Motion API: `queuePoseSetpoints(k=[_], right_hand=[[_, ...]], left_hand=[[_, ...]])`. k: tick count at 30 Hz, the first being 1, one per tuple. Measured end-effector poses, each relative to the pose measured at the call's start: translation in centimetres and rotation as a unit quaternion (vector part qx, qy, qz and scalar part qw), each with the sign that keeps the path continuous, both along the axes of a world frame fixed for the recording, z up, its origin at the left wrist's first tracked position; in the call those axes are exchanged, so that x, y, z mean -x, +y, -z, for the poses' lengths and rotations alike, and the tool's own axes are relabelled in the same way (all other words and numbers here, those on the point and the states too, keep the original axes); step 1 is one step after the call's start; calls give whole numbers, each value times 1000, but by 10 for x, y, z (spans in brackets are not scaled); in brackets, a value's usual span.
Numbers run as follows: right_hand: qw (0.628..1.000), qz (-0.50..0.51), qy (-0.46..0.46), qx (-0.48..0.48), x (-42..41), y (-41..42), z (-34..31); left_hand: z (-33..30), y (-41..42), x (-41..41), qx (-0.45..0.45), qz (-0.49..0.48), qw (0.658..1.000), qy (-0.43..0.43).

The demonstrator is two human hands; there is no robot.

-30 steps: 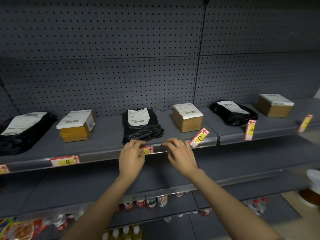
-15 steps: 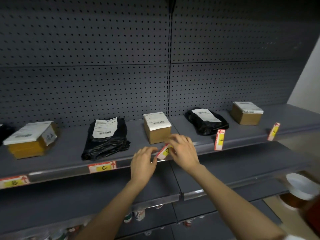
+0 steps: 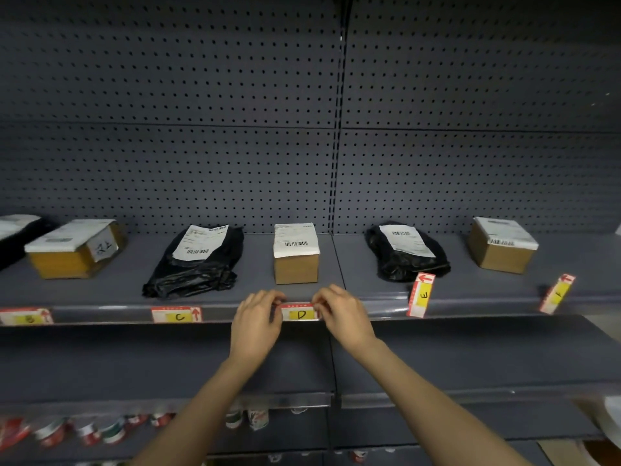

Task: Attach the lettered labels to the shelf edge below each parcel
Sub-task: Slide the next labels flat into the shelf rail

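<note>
The D label [image 3: 300, 312] lies level against the shelf edge [image 3: 104, 312], right below a small cardboard parcel [image 3: 295, 253]. My left hand [image 3: 257, 317] pinches its left end and my right hand [image 3: 342, 314] pinches its right end. The C label [image 3: 177, 315] sits flat on the edge under a black bag parcel [image 3: 198, 260]. Further left the B label [image 3: 28, 317] is on the edge too. The E label [image 3: 420, 295] stands upright and tilted below another black bag parcel [image 3: 405, 252]. The F label [image 3: 557, 293] leans askew near a brown box [image 3: 502, 243].
A yellow-brown box [image 3: 72, 248] and a black parcel [image 3: 15, 233] lie at the far left of the shelf. Grey pegboard [image 3: 302, 112] backs the shelf. Lower shelves hold cans and bottles [image 3: 247, 418]. A white object [image 3: 613, 422] shows at the right edge.
Both hands moved from the C label to the D label; it was slanted and now lies level on the shelf edge. The view shifted right along the shelf.
</note>
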State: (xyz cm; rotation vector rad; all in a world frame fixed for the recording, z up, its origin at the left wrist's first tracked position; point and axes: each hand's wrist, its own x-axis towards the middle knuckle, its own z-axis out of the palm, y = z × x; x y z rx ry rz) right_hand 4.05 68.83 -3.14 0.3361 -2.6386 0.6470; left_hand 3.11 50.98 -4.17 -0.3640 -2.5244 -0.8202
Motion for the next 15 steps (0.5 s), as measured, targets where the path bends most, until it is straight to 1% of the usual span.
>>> queuePoseSetpoints(k=[3, 7, 11, 15], right_hand=[[1000, -11, -3, 6, -1, -8, 0], [1000, -2, -8, 13, -5, -13, -1], [1000, 20, -8, 9, -9, -8, -1], [999, 39, -12, -9, -9, -9, -2]], left_hand=[[-1, -3, -2, 17, 6, 1000, -1], [0, -5, -7, 26, 14, 1000, -3], [1, -3, -12, 20, 38, 999, -1], [-1, 1, -14, 15, 40, 999, -16]])
